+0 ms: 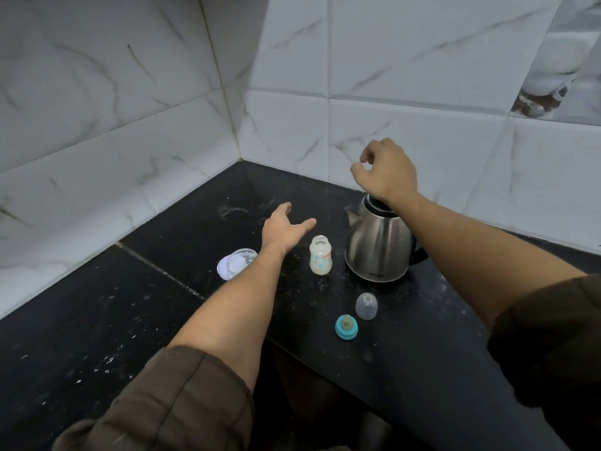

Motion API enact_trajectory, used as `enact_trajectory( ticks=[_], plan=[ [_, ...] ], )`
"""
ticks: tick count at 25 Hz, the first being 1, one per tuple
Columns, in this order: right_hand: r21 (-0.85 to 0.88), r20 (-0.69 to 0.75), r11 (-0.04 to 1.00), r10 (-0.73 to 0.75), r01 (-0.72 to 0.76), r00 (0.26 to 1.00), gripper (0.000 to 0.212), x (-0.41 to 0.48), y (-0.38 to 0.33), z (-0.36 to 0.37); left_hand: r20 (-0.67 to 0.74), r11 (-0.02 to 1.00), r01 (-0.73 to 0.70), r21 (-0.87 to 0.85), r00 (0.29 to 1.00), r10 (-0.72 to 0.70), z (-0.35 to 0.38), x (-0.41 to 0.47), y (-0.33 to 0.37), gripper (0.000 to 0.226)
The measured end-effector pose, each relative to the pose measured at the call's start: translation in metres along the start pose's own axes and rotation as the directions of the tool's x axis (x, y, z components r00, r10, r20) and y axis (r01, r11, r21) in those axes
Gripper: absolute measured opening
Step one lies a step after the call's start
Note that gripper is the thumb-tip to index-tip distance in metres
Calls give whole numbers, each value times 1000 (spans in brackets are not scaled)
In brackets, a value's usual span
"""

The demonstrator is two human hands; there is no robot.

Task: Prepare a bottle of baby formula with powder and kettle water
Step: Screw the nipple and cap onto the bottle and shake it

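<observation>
A small baby bottle (320,255) stands uncapped on the black counter, holding whitish liquid. Just right of it sits a steel kettle (379,247) with its spout facing left. My left hand (284,229) hovers with relaxed, spread fingers just behind and left of the bottle, holding nothing. My right hand (387,172) floats above the kettle's lid, fingers loosely curled with nothing visible in them. A teal nipple ring (347,326) and a clear cap (366,305) lie in front of the kettle. A clear dish with white powder (235,263) peeks out from under my left forearm.
The black stone counter (130,304) runs into a corner of white marble tiles (406,131). White specks are scattered over the counter on the left. The counter's front edge drops off near the bottom centre.
</observation>
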State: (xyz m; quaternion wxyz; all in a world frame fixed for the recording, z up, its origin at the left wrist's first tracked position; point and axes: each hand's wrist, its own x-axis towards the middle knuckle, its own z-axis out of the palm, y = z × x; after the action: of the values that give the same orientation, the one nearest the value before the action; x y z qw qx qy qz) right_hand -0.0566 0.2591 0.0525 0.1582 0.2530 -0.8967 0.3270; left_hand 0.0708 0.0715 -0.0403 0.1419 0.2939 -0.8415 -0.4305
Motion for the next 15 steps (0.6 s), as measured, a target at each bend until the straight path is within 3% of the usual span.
enact_trajectory(
  ticks=[6, 15],
  plan=[
    [-57, 258, 967, -224, 247, 940, 19, -19, -64, 33, -99, 995, -57, 79, 993, 65, -40, -9, -13, 74],
    [-116, 448, 939, -240, 323, 861, 16, -42, -86, 62, -151, 990, -56, 130, 986, 76, -68, -24, -37, 60]
  ],
)
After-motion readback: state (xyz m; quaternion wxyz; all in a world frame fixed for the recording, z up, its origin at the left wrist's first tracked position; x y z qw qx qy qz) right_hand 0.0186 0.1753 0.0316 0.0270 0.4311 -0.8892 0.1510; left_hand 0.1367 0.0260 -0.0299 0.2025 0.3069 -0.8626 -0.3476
